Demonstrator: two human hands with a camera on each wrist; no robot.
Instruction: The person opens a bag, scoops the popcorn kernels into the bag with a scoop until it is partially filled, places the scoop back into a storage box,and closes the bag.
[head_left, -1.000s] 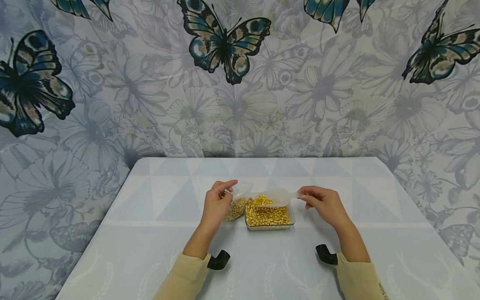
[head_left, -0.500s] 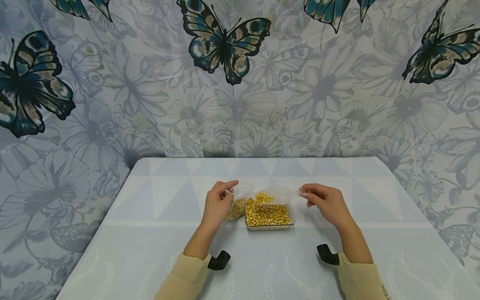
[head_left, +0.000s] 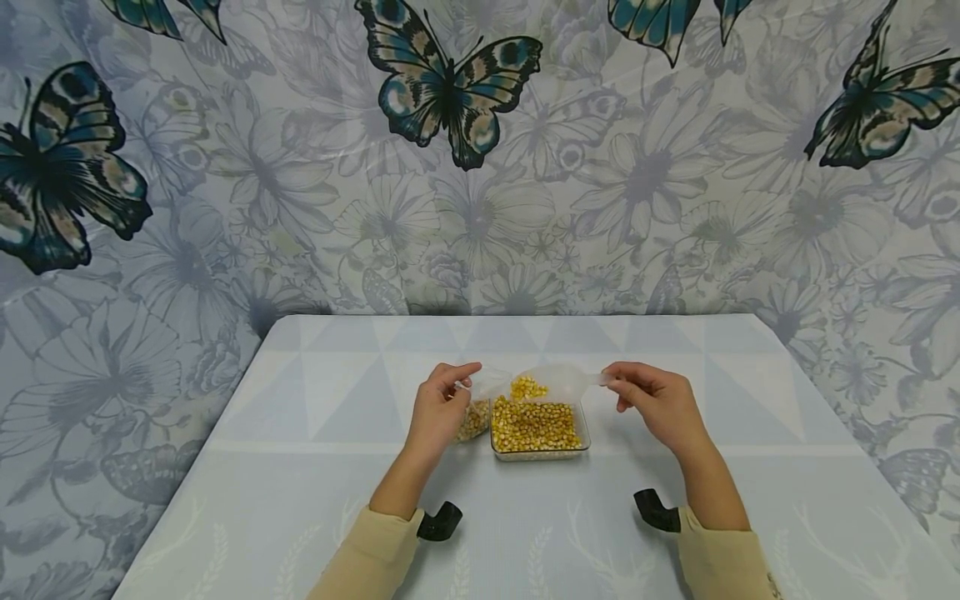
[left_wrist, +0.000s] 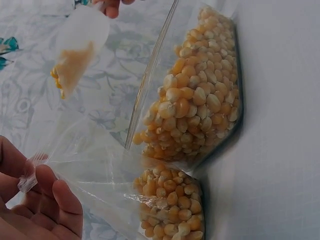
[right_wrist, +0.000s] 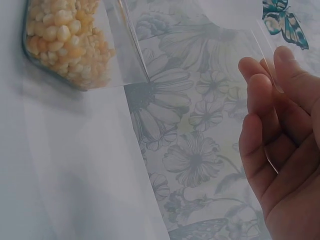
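Note:
My left hand (head_left: 438, 404) pinches the top of a clear plastic bag (left_wrist: 90, 160) with corn kernels (left_wrist: 172, 205) in its bottom. Its mouth is bunched at my fingers. Against the bag stands a rectangular glass container (head_left: 536, 456), filled well up with yellow corn kernels (head_left: 534, 427). My right hand (head_left: 656, 404) grips the thin handle of a translucent white scoop (head_left: 568, 382), above the container's far right side. A small heap of kernels lies at the scoop's left end, and in the left wrist view the scoop (left_wrist: 82, 32) is well above the bag.
The pale patterned table (head_left: 322, 483) reaches back to a wall (head_left: 480, 217) covered in flowers and butterflies. Black wrist-camera mounts (head_left: 440, 522) stick out from both cuffs over the table.
My right hand has risen a little, lifting the scoop with its kernels up and back from the container. My left hand has shifted very slightly right with the bag.

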